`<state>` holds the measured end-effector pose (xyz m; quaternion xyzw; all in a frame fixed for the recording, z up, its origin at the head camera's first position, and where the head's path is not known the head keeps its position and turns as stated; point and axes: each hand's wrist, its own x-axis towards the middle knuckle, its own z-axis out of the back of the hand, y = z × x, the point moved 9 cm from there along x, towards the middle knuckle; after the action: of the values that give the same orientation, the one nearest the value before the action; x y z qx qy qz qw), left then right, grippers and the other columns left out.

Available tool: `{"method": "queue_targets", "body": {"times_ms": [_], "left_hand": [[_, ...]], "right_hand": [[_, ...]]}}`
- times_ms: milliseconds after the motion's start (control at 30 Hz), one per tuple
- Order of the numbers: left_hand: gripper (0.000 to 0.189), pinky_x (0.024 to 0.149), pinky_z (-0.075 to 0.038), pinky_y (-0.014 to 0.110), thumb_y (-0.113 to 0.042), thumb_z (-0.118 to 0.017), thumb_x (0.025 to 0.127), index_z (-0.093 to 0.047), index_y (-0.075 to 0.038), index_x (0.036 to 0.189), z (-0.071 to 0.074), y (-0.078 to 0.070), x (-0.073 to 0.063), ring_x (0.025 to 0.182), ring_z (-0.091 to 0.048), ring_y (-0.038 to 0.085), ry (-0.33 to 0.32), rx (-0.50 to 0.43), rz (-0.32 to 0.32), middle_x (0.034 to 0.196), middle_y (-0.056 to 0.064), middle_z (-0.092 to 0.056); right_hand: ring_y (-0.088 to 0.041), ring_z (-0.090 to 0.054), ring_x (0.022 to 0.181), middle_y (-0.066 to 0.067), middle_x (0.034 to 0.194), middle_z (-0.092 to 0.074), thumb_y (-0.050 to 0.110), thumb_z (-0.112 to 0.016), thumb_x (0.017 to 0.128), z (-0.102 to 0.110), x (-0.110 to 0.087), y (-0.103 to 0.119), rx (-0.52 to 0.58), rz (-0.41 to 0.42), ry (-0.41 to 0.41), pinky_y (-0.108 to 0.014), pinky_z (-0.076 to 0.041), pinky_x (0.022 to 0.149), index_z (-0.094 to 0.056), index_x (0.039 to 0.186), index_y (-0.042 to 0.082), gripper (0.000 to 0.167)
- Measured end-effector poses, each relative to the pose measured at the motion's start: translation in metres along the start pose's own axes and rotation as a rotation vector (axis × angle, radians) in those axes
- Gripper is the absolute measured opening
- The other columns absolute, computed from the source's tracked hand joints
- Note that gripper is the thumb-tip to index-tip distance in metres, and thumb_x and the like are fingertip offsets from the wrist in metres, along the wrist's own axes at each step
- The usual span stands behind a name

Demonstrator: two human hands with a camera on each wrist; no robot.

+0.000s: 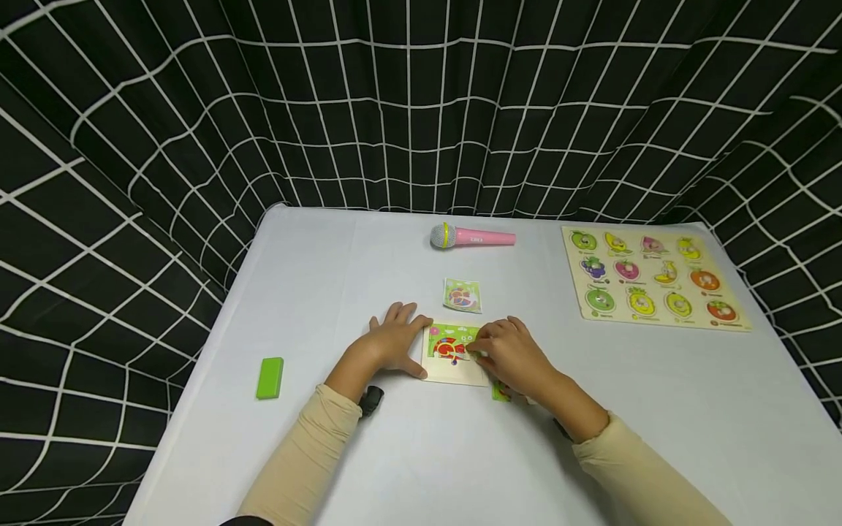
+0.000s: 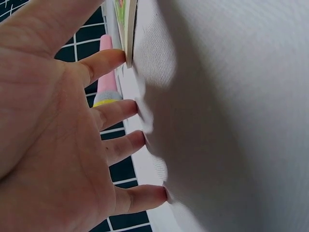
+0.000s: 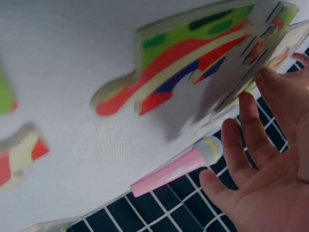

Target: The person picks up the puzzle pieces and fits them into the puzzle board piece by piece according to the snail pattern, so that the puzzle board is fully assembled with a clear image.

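A pale wooden puzzle board, with a green and red picture partly laid in its upper half, lies mid-table. At its left edge my left hand is spread, thumb and index finger touching the board. In the left wrist view the index finger meets the board's edge, and the other fingertips rest on the cloth. Over the board's right side, my right hand pinches a puzzle piece between thumb and fingers; its picture is mostly hidden. Loose puzzle pieces lie beside that hand, partly covered in the head view.
A small picture card lies behind the board, with a pink toy microphone farther back. A fruit puzzle board occupies the right rear. To the left is a green block. Black gridded cloth hangs around the table.
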<state>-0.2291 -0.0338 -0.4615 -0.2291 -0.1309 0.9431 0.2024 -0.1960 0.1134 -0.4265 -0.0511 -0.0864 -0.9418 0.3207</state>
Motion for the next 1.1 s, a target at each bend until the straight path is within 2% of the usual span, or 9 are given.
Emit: {"method": "queue_targets", "body": {"times_ms": [100, 200, 333, 433, 500, 733, 833, 1100], "left_hand": [[0.095, 0.108, -0.019, 0.071, -0.047, -0.084, 0.070, -0.035, -0.026, 0.149, -0.001, 0.001, -0.001, 0.149, -0.007, 0.035, 0.004, -0.002, 0.005, 0.161, 0.011, -0.014], [0.095, 0.108, -0.019, 0.070, -0.046, -0.085, 0.070, -0.036, -0.026, 0.149, -0.003, -0.002, 0.001, 0.149, -0.007, 0.035, 0.006, -0.007, 0.002, 0.162, 0.010, -0.014], [0.095, 0.108, -0.019, 0.071, -0.045, -0.085, 0.069, -0.037, -0.024, 0.149, -0.003, -0.006, 0.001, 0.148, -0.007, 0.035, 0.005, -0.020, -0.013, 0.161, 0.011, -0.015], [0.095, 0.107, -0.019, 0.072, -0.045, -0.086, 0.069, -0.037, -0.023, 0.148, -0.002, -0.005, 0.001, 0.148, -0.008, 0.036, -0.002, -0.027, -0.018, 0.161, 0.012, -0.015], [0.095, 0.107, -0.019, 0.072, -0.045, -0.086, 0.069, -0.038, -0.023, 0.148, -0.001, -0.003, 0.001, 0.148, -0.007, 0.035, -0.006, -0.023, -0.013, 0.161, 0.012, -0.015], [0.096, 0.106, -0.019, 0.073, -0.046, -0.086, 0.068, -0.038, -0.022, 0.148, 0.002, 0.003, -0.002, 0.147, -0.009, 0.036, -0.021, -0.027, -0.015, 0.160, 0.013, -0.016], [0.096, 0.106, -0.019, 0.073, -0.046, -0.086, 0.068, -0.038, -0.023, 0.148, 0.003, 0.004, -0.003, 0.148, -0.008, 0.036, -0.021, -0.026, -0.015, 0.161, 0.013, -0.015], [0.095, 0.108, -0.018, 0.072, -0.045, -0.085, 0.069, -0.037, -0.023, 0.148, 0.002, 0.000, -0.002, 0.148, -0.007, 0.036, -0.006, -0.038, -0.016, 0.161, 0.012, -0.015]], "right_hand": [[-0.027, -0.060, 0.101, -0.001, 0.097, -0.069, 0.017, -0.081, 0.078, 0.000, 0.000, 0.003, -0.010, -0.005, -0.003, -0.054, -0.040, 0.100, -0.078, 0.097, 0.019, 0.019], [-0.028, -0.060, 0.103, -0.002, 0.101, -0.068, 0.019, -0.081, 0.079, -0.001, -0.005, 0.001, 0.013, -0.021, 0.030, -0.054, -0.040, 0.100, -0.077, 0.101, 0.017, 0.022], [-0.028, -0.060, 0.110, -0.003, 0.110, -0.069, 0.018, -0.078, 0.082, -0.002, -0.014, -0.006, 0.139, -0.047, 0.103, -0.056, -0.039, 0.101, -0.074, 0.108, 0.013, 0.026], [-0.026, -0.061, 0.113, -0.002, 0.112, -0.070, 0.017, -0.075, 0.085, 0.002, -0.018, -0.013, 0.237, -0.072, 0.127, -0.054, -0.039, 0.102, -0.072, 0.110, 0.011, 0.026], [-0.024, -0.062, 0.110, -0.001, 0.109, -0.071, 0.017, -0.075, 0.085, 0.005, -0.020, -0.015, 0.260, -0.081, 0.128, -0.051, -0.042, 0.101, -0.073, 0.108, 0.010, 0.024], [-0.012, -0.064, 0.089, 0.008, 0.088, -0.071, 0.019, -0.083, 0.073, 0.009, -0.036, -0.011, 0.173, -0.053, 0.140, -0.044, -0.047, 0.093, -0.076, 0.089, 0.014, 0.018], [-0.011, -0.061, 0.085, 0.009, 0.083, -0.068, 0.018, -0.087, 0.068, 0.008, -0.042, -0.005, 0.125, -0.027, 0.129, -0.045, -0.046, 0.093, -0.075, 0.086, 0.016, 0.021], [-0.009, -0.054, 0.077, 0.012, 0.075, -0.060, 0.017, -0.088, 0.065, 0.005, -0.048, -0.001, 0.042, -0.016, 0.116, -0.046, -0.044, 0.093, -0.070, 0.081, 0.018, 0.024]]}}
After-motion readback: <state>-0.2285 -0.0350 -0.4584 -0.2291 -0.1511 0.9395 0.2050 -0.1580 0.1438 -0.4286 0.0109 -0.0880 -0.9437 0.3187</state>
